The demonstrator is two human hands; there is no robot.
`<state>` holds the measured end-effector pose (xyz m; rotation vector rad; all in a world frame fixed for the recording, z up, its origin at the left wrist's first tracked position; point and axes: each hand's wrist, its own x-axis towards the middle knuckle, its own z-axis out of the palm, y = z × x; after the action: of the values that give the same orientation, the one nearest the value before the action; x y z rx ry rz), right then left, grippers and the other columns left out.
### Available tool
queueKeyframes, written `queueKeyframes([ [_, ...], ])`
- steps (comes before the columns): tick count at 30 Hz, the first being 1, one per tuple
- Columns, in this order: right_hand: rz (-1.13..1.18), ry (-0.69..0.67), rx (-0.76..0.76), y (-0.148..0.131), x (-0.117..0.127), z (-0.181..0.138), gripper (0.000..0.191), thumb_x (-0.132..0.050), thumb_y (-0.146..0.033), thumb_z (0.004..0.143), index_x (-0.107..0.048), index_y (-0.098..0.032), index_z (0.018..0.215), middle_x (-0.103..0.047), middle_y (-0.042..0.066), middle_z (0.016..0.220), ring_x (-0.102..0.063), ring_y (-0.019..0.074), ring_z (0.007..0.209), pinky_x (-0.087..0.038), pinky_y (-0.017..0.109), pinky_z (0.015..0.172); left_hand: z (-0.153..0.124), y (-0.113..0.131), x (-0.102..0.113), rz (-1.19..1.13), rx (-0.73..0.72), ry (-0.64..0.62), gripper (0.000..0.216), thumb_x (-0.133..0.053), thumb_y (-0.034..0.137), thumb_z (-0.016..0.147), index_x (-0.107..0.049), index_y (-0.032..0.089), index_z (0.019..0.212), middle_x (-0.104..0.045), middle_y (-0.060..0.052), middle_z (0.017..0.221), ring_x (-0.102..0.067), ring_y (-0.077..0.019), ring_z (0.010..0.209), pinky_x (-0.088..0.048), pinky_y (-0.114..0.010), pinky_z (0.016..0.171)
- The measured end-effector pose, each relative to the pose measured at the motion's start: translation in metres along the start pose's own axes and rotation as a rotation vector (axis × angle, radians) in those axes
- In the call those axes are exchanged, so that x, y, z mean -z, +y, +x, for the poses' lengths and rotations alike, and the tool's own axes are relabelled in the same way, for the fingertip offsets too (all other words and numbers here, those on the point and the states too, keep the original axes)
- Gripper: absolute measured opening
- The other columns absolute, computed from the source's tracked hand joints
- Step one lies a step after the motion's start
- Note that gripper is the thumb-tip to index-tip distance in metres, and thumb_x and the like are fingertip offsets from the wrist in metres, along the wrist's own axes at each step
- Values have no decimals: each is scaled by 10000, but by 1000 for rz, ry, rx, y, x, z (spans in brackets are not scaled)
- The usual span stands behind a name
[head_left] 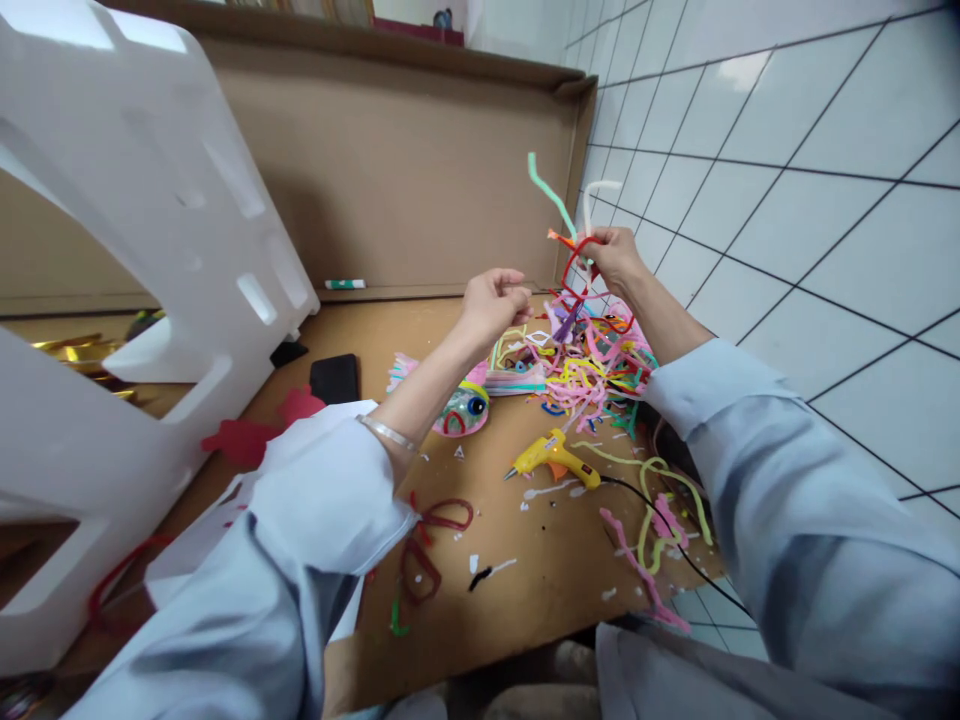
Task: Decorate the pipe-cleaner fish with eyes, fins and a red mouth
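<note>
My right hand [611,258] is raised above a heap of coloured pipe cleaners [592,365] and is closed on a bunch of them: a red loop [574,270], a green one [551,192] and a white one [596,190] stick up from it. My left hand [491,300] is held up to its left with the fingers pinched together; a thin strand seems to run from it toward the right hand, but I cannot make it out clearly. Both arms wear light blue sleeves.
A yellow glue gun [553,457] with a black cord lies on the cardboard sheet [525,590]. A pink mask with an eye [465,408], a black phone [334,378], dark red pipe-cleaner loops [431,545], a large white foam block [112,300] and a tiled wall [787,180] surround the work.
</note>
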<state>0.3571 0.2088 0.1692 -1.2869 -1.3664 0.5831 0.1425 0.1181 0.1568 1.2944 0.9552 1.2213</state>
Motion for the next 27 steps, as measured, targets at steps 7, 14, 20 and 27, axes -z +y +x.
queueKeyframes([
  [7,-283,198,-243,20,31,9,156,-620,-228,808,-539,-213,676,-549,11,590,-612,204,717,-524,323,709,-34,2,17,-87,-42,-45,151,-575,13,835,-545,128,928,-580,31,710,-582,-55,557,-516,-222,636],
  [14,-125,173,-419,16,39,-6,195,-549,-297,852,-537,-200,684,-578,21,528,-560,155,461,-521,307,542,-58,-9,34,-115,-22,-55,146,-651,77,802,-561,137,901,-582,40,706,-593,-56,580,-521,-210,633],
  [20,191,119,-275,8,47,-16,37,-552,-162,750,-577,-189,742,-677,35,672,-704,161,723,-603,301,745,-85,-27,55,-78,-80,-108,295,-742,257,733,-618,129,969,-681,-37,896,-639,-93,689,-561,-269,728],
  [27,-449,-95,-322,25,38,-23,172,-607,-18,642,-595,-173,568,-695,69,658,-723,238,801,-605,366,746,-126,-47,69,-38,-113,-79,329,-733,369,754,-656,141,979,-703,-48,872,-645,-120,686,-555,-283,701],
])
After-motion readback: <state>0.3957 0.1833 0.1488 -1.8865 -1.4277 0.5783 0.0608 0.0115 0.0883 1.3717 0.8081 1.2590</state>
